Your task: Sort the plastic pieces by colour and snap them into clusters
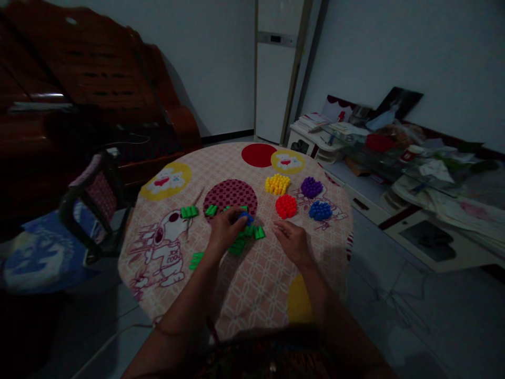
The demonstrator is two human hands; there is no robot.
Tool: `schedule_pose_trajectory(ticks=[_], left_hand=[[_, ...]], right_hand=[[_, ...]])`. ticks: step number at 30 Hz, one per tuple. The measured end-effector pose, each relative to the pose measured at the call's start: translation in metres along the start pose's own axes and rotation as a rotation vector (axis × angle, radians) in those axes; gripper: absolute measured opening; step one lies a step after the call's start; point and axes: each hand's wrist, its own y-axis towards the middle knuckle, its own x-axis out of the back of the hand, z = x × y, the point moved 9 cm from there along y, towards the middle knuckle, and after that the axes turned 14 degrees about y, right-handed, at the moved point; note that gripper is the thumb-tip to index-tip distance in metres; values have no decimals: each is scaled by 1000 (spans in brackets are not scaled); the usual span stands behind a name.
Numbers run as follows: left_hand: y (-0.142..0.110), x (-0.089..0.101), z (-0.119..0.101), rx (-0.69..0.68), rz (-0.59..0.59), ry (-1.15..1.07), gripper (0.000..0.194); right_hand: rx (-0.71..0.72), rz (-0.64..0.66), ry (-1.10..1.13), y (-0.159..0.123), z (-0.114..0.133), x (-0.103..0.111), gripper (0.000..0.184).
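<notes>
Head view: left hand (225,227) pinches a blue piece (246,217), right hand (292,241) curls fingers loosely together over lattice-patterned cloth (252,297).

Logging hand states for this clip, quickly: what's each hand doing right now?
Left hand: fingers closed on a blue piece.
Right hand: fingers curled; too dark to tell whether it holds anything.

Before you, a pale pink worktop (252,287) with white lattice carries green pieces (189,212) and yellow (278,184), red (286,206), purple (311,187) and blue clusters (320,210).
</notes>
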Motion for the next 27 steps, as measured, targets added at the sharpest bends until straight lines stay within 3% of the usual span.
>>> schedule_pose_trajectory(ticks=[2,4,8,11,16,19,22,27], left_hand=[[-9,-33,-16,-12,125,-232,37],[-17,-54,-27,-13,165,-346,35],[-27,-76,-36,-24,203,-415,29],[-35,-90,-35,-40,252,-400,29],[-57,-115,-25,3,311,-406,29],[-63,-120,-22,4,334,-370,30],[-63,-117,-21,-6,327,-333,30],[-61,-113,-18,-10,322,-268,28]], right_hand=[[-82,36,130,-1,-5,-11,27],[-175,27,233,-3,-11,-14,27],[-291,-90,353,-9,-21,-2,25],[-281,-165,321,-11,-23,22,28],[-37,-384,-155,-6,-12,114,25],[117,-415,-514,-2,-6,157,20],[156,-367,-707,4,-14,174,23],[152,-291,-811,14,-29,170,26]])
